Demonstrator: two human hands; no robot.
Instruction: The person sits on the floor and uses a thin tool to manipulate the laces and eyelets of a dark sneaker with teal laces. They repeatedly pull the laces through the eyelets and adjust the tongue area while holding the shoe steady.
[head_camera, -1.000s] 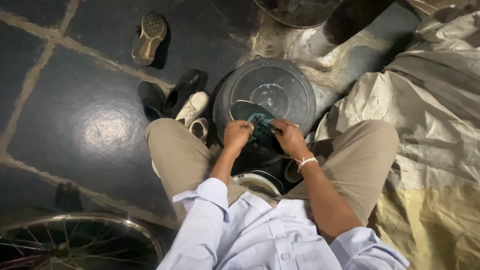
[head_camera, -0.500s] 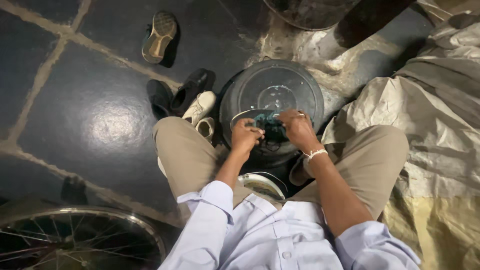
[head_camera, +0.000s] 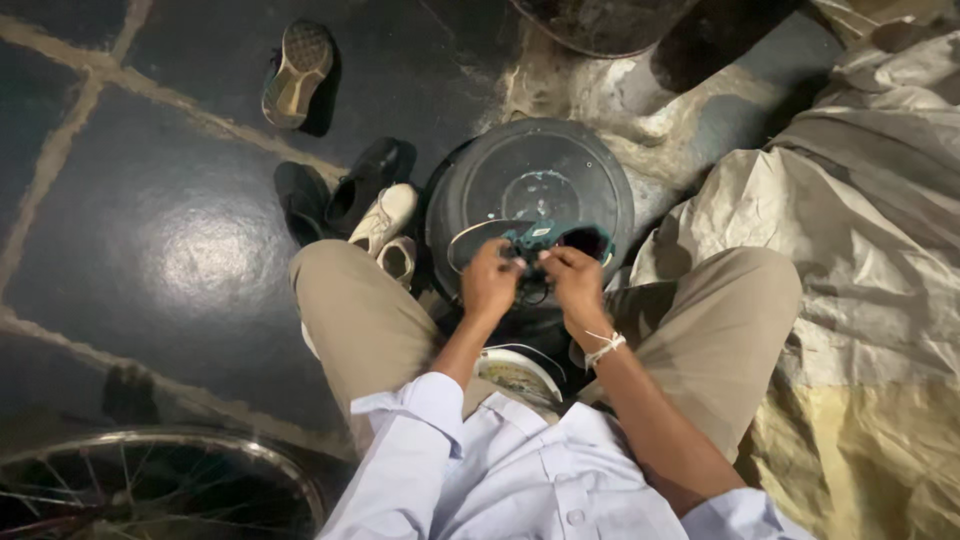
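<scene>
Over dark floor (head_camera: 150, 250), both hands (head_camera: 535, 280) grip teal shoe (head_camera: 560, 238).

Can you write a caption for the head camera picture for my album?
Both hands, left hand and right hand, hold a teal shoe over a round black basin.

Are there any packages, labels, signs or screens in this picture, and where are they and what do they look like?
None that can be made out: no package, label, sign or screen shows.
The left hand and right hand grip a dark teal shoe over a round dark basin.
Loose shoes lie on the dark floor; crumpled grey and yellow sheeting lies at right.
</scene>
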